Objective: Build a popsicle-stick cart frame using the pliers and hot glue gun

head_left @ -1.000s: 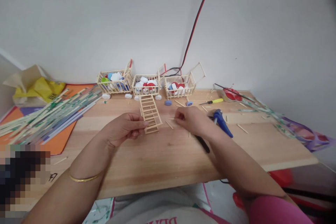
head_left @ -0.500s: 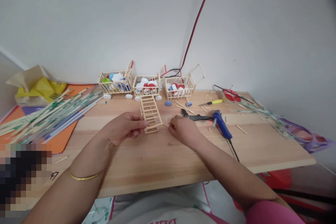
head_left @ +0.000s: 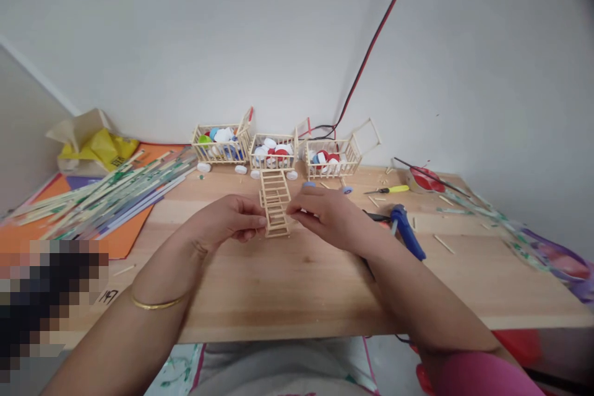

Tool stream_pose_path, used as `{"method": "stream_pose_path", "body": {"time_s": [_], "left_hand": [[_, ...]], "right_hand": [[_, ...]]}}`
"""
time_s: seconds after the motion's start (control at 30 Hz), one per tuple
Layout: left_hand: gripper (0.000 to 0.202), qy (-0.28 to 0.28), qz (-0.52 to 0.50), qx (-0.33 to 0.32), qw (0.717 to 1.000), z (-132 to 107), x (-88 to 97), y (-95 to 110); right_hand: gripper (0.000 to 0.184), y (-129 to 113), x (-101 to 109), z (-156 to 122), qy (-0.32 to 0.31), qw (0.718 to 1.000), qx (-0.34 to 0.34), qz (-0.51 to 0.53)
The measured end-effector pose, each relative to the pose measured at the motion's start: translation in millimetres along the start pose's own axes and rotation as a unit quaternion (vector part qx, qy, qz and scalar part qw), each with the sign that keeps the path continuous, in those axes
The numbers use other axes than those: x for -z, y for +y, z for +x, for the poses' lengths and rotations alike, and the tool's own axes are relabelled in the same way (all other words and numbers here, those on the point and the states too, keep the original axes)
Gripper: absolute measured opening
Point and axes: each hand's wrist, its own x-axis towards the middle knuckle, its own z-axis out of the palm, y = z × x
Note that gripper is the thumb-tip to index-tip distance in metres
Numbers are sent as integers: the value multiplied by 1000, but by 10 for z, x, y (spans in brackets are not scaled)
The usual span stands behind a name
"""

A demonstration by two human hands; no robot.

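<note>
A small frame of thin wooden sticks (head_left: 275, 189), with crossbars like a ladder, stands in front of the middle cart. My left hand (head_left: 236, 218) pinches its lower left side between thumb and fingers. At its right side my right hand (head_left: 327, 213) is closed, fingertips against the rail; what they hold is hidden. Behind stand three stick-built carts filled with coloured caps: the left cart (head_left: 218, 159), the middle cart (head_left: 273, 167) and the right cart (head_left: 331, 174). A blue glue gun (head_left: 408, 235) lies right of my right hand.
Bundled sticks (head_left: 125, 192) lie on an orange sheet (head_left: 125, 241) at left, near a yellow bag (head_left: 102, 150). A yellow-handled screwdriver (head_left: 394, 189), a tape roll (head_left: 424, 179) and loose stick pieces (head_left: 444, 244) are at right. A red-black cable (head_left: 375, 40) hangs along the wall.
My right hand has come up to the right side of the stick frame; a short stick showed at its fingertips before. My left hand keeps its hold. The whole view has shifted slightly.
</note>
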Motion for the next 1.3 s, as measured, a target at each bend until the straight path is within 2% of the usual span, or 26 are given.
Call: {"method": "stream_pose_path", "body": {"time_s": [0.33, 0.47, 0.53, 0.63, 0.7, 0.77, 0.83, 0.93, 1.3], "left_hand": [[26, 10, -22, 15, 1000, 3, -39, 3], [25, 27, -34, 26, 999, 21, -71, -6], [25, 31, -38, 30, 998, 29, -76, -8], [25, 26, -48, 37, 998, 46, -73, -17], [24, 22, -59, 39, 997, 58, -72, -29], [23, 13, -75, 41, 996, 67, -76, -42], [23, 3, -90, 41, 995, 74, -82, -53], [24, -3, -99, 41, 994, 79, -96, -56], [25, 9, -91, 45, 995, 48, -142, 4]], "right_hand": [[18, -7, -110, 76, -9, 1000, 3, 0], [18, 14, -99, 46, 7, 999, 10, 38], [19, 44, -71, 5, 34, 997, -20, 63], [19, 94, -48, -78, 65, 985, -133, 84], [20, 114, -62, -125, 33, 973, -199, 110], [23, 113, -94, -148, -26, 957, -235, 166], [25, 97, -125, -150, -69, 937, -250, 235], [26, 77, -152, -133, -79, 917, -255, 296], [20, 55, -199, -91, -54, 898, -285, 331]]}}
